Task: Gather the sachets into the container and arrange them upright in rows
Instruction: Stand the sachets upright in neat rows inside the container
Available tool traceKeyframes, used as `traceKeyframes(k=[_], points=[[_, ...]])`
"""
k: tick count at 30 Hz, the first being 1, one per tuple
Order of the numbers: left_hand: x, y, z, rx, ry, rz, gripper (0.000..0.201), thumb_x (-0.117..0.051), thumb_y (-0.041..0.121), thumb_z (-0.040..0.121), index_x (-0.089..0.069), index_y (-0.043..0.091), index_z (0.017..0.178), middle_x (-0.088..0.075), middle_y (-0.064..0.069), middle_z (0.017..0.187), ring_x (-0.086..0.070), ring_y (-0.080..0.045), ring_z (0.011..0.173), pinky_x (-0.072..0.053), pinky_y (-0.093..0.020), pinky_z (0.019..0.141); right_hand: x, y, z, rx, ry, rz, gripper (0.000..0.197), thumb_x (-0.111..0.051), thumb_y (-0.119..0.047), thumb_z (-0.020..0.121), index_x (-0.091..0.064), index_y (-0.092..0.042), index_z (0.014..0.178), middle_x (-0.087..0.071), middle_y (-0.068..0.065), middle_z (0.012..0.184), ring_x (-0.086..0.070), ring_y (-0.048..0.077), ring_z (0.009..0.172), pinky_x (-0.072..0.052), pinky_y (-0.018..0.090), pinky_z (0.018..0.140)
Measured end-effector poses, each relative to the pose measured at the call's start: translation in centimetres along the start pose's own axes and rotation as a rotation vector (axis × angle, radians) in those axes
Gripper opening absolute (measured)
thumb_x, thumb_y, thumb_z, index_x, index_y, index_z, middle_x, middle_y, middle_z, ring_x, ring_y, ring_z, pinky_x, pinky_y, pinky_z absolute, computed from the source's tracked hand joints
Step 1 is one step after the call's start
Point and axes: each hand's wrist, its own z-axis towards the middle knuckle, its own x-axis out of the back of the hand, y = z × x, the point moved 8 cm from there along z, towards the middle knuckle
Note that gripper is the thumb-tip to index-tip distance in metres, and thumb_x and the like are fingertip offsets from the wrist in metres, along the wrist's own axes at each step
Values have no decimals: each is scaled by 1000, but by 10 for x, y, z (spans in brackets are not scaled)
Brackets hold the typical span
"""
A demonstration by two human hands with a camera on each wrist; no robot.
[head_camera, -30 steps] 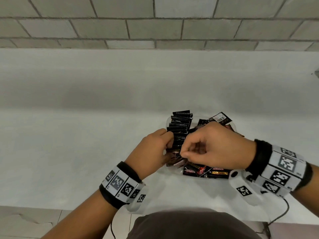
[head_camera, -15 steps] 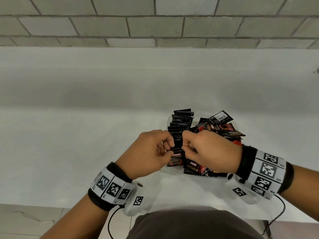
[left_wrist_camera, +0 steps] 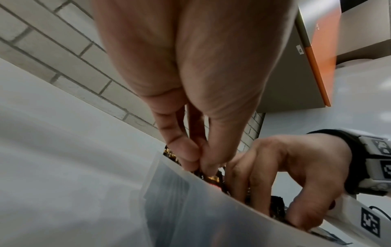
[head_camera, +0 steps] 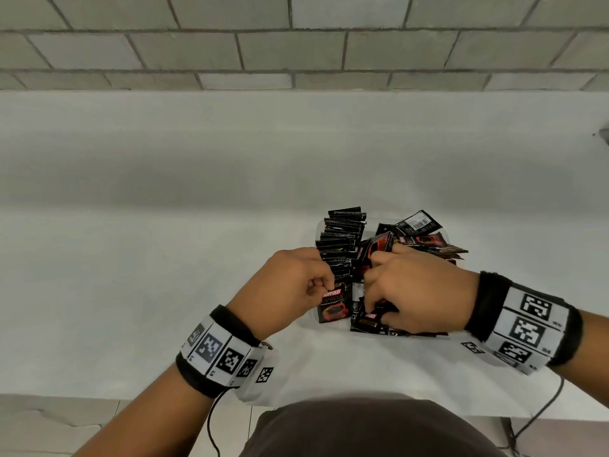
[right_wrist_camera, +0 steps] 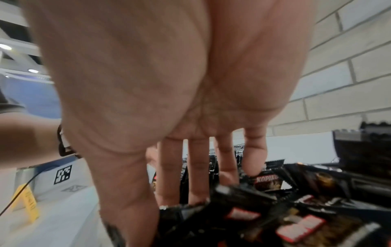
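Nearest in the head view, the left hand (head_camera: 290, 285) pinches the top edge of a black sachet (head_camera: 333, 306) between thumb and curled fingers; it stands upright at the near left end of the clear plastic container (head_camera: 317, 230). Its front reads "KOPIKO" in white on a red band, with part of a word, "UPREM", below and a red cup picture under that. The left wrist view shows the same pinch just above the container's translucent rim (left_wrist_camera: 211, 197).

Just to the right, the right hand (head_camera: 418, 291) reaches into the container, fingers spread and bent down among the loose sachets (head_camera: 369, 323), thumb and fingertips closing on one of them; which one exactly I cannot tell. In the right wrist view its fingers (right_wrist_camera: 196, 168) go down between glossy black packets with red labels, one reading "KOPIK".

Behind the left hand, a row of sachets (head_camera: 341, 239) stands upright along the container's left side, serrated tops showing. The right side holds a jumbled heap (head_camera: 425, 240); one packet there shows a white barcode panel (head_camera: 419, 223).

The container sits on a white table (head_camera: 148, 275). Beyond it rises a wall of pale grey blocks (head_camera: 296, 47). Both wrists wear black bands with square black-and-white marker tags (head_camera: 527, 328).
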Motion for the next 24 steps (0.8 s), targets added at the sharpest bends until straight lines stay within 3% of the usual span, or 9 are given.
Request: traceKeyframes(k=[5, 8, 11, 13, 16, 17, 20, 22, 24], points=[[2, -3, -1, 5, 14, -20, 23, -73, -7, 80, -77, 14, 86, -58, 14, 85, -56, 8, 73, -40, -3, 69, 19, 4, -9, -24, 88, 145, 10, -59, -39, 84, -66, -34, 89, -61, -17, 88, -53, 6, 91, -48, 32, 83], [3, -5, -1, 14, 14, -28, 22, -74, -6, 80, -78, 14, 87, -61, 12, 86, -58, 5, 74, -41, -3, 69, 40, 6, -14, -19, 201, 240, 16, -60, -25, 74, -45, -26, 69, -50, -12, 74, -45, 9, 75, -44, 30, 68], [3, -3, -1, 13, 6, -26, 23, -74, -7, 80, -77, 15, 89, -62, 11, 85, -58, 6, 75, -41, -4, 69, 51, 4, -15, -18, 241, 404, 28, -56, -8, 72, -32, -23, 68, -41, -7, 71, -38, 15, 68, -36, 30, 60], [3, -3, -1, 29, -2, -28, 26, -72, -7, 80, -74, 15, 93, -62, 11, 84, -57, 4, 74, -42, -6, 69, 49, 4, -15, -32, 247, 470, 30, -62, -9, 74, -37, -26, 73, -43, -9, 83, -43, 15, 73, -39, 30, 63], [5, -3, -1, 66, 1, -30, 29, -73, -3, 81, -68, 18, 100, -63, 8, 83, -56, -4, 71, -47, -14, 68, 45, 0, -16, -29, 242, 593, 21, -72, -22, 84, -53, -30, 90, -44, -12, 100, -49, 8, 91, -39, 19, 76], [5, -3, 0, 72, 6, -30, 30, -74, -2, 81, -66, 18, 101, -63, 8, 82, -56, -6, 71, -48, -16, 69, 46, -1, -15, -21, 264, 635, 20, -68, -16, 87, -56, -29, 98, -46, -12, 102, -49, 5, 93, -37, 16, 77], [6, -5, 0, 92, 10, -37, 31, -75, 0, 81, -64, 18, 104, -64, 9, 80, -58, -9, 71, -50, -18, 70, 44, 4, -10, -51, 283, 694, 47, -59, 4, 85, -59, -30, 118, -54, -11, 95, -48, 1, 88, -34, 12, 73], [6, -5, 0, 97, 5, -45, 30, -75, 0, 81, -63, 18, 102, -64, 8, 80, -58, -10, 71, -49, -16, 69, 44, 4, -9, -35, 301, 647, 51, -64, 5, 79, -70, -34, 110, -56, -11, 85, -47, 4, 89, -34, 10, 74], [7, -5, -1, 95, 10, -49, 29, -75, -1, 81, -63, 18, 99, -64, 8, 80, -57, -8, 71, -47, -12, 68, 48, 7, -10, -46, 360, 664, 39, -71, 3, 77, -77, -32, 92, -60, -10, 78, -52, 6, 81, -36, 9, 71]])
